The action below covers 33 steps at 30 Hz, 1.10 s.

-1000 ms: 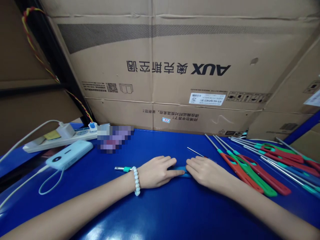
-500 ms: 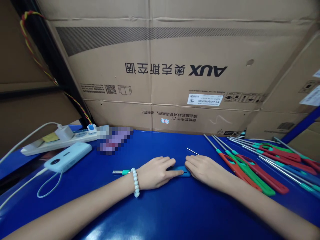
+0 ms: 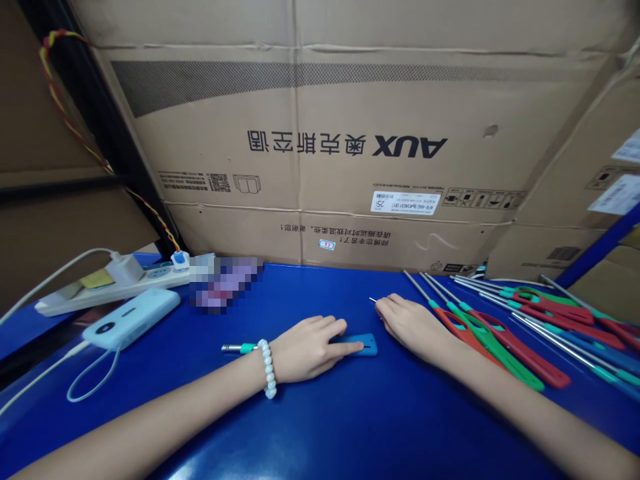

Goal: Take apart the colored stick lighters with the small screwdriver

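A blue long-necked lighter (image 3: 368,345) lies flat on the blue table, its metal tip pointing left. My left hand (image 3: 311,345), with a beaded bracelet at the wrist, is closed over its middle and presses it down. The index finger stretches along the handle, beside a dark slot. Off the handle's right end, my right hand (image 3: 407,327) pinches a thin metal rod (image 3: 373,300). Only the rod's pale tip and a small bit below the fingers show; the fingers hide the rest.
Several lighters with red, green and blue handles (image 3: 515,347) lie at the right. On the left are a pale blue power bank (image 3: 133,319) with a loop strap, a white power strip (image 3: 70,298) with cables, and a blurred purple item (image 3: 227,285). A cardboard sheet (image 3: 320,87) stands behind.
My right hand has moved up and right, away from the lighter's end. The thin rod now shows less beyond its fingers. My left hand stays on the lighter.
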Available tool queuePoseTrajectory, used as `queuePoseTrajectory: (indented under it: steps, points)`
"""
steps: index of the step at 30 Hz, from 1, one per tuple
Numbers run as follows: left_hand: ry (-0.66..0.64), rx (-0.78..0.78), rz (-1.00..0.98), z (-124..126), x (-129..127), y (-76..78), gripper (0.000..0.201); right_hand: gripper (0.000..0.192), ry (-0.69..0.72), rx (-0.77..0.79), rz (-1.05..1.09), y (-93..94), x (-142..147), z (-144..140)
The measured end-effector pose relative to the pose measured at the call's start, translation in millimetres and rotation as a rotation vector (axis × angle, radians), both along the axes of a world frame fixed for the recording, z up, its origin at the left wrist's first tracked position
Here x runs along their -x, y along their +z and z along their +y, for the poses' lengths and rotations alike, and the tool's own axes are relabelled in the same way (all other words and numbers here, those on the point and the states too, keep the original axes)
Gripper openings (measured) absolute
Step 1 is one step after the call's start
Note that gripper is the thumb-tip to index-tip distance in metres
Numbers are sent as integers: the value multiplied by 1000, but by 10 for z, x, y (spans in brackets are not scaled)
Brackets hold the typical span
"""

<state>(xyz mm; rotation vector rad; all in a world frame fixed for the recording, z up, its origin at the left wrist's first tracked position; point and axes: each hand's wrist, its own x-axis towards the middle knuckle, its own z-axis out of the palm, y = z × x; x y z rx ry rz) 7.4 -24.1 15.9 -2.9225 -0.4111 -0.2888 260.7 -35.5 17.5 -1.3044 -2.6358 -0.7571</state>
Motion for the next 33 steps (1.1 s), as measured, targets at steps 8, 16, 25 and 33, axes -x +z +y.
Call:
queuePoseTrajectory:
  steps: [8, 16, 25, 33]
  points:
    - [-3, -4, -19, -7, -1, 7, 36, 20, -178, -104, 109, -269, -36, 98]
    - [12, -7, -6, -17, -6, 18, 38, 22, -200, -135, 208, -271, -241, 248]
    - [11, -16, -13, -19, -6, 3, 38, 14, -34, 44, 377, -165, 44, 61]
    - [5, -36, -31, -20, -11, -8, 35, 13, -9, 135, 496, -218, 86, 31]
